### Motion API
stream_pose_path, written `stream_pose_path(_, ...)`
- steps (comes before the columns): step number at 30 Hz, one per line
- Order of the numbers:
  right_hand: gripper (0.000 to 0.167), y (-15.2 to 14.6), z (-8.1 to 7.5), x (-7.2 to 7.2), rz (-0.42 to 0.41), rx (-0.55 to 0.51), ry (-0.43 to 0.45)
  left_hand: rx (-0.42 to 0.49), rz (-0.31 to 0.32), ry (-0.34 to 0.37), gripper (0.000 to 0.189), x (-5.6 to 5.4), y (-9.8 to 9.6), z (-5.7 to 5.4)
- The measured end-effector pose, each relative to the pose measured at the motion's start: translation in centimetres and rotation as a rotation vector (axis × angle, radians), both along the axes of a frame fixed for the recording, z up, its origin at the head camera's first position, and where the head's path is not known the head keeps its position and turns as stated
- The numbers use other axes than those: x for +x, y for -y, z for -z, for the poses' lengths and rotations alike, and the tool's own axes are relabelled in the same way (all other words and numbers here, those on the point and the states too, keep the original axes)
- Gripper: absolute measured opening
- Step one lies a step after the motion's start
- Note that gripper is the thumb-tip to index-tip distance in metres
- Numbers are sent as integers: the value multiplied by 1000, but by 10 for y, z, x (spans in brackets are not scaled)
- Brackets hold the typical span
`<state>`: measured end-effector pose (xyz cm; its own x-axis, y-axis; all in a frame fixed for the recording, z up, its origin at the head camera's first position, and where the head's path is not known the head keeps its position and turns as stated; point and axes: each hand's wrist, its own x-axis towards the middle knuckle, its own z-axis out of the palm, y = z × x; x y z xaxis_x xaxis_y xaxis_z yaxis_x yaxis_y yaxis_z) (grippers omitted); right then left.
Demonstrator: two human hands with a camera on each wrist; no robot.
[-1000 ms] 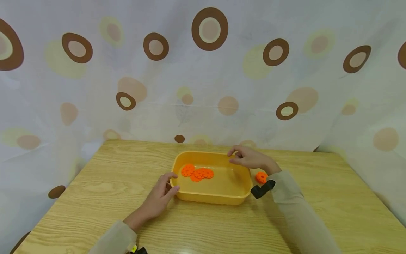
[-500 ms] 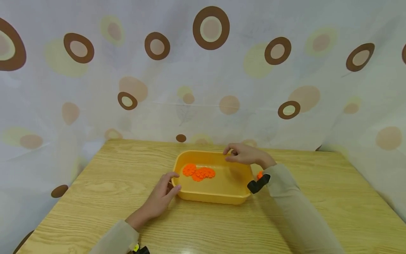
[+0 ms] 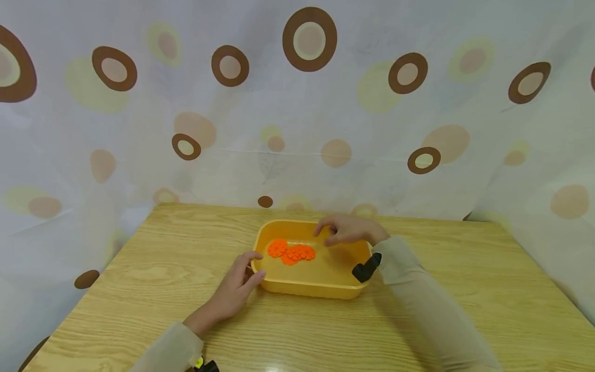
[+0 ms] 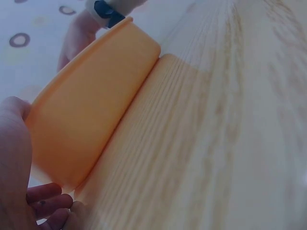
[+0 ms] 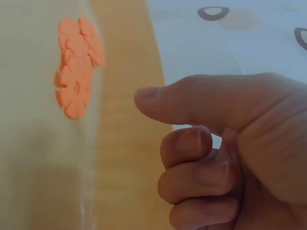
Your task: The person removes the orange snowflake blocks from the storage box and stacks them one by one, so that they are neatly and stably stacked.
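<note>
A shallow yellow plastic bin (image 3: 309,289) stands on the wooden table, and several orange flower-shaped plastic discs (image 3: 297,253) lie overlapping toward its left end. At that end my left hand (image 3: 234,287) holds the bin by its wall; the left wrist view shows curled fingertips (image 4: 48,201) near its lower edge. Over the right part of the bin hovers my right hand (image 3: 350,230), with thumb and index finger apart and nothing between them. In the right wrist view the other fingers (image 5: 199,177) are bent, and the discs (image 5: 76,72) lie a little way off.
The wooden table (image 3: 162,268) reaches back to a white cloth (image 3: 297,175) patterned with brown, pink and yellow circles. A black wrist device (image 3: 367,267) hangs over the bin's right end.
My right hand has moved left over the bin, its thumb and index finger wider apart. The orange piece on the table right of the bin is now hidden by the right arm.
</note>
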<state>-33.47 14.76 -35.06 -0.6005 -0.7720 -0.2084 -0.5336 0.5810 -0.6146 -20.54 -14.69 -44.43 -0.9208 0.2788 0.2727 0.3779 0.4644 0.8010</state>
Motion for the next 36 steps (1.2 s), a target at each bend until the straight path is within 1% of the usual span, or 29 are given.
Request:
stream_pose_path(5,35,7,5,-1,-24,38,-4,6,-5,-12,33,0,1,1)
stream_pose_path(9,37,11,6,0,-23,64,12,11,15,-7,33,-1,0,0)
stream_pose_path(11,38,13,7,0,-22,73,4,12,17,-2,33,-2,-1,-1)
stream_pose_path(17,35,19,9,0,-39,59,-24,15,-2,9,34,-1,-1,-3)
stream_pose_path(22,35,21,15,-1,-31,54,-30,12,10,11,35,-3,-2,-3)
stream_pose_path(27,36,25,22,-2,-17,82,-68,6,16,5,35,-3,-1,-2)
stream_pose_path(36,42,31,33,-4,-25,110,-123,5,-2,10,34,0,0,0)
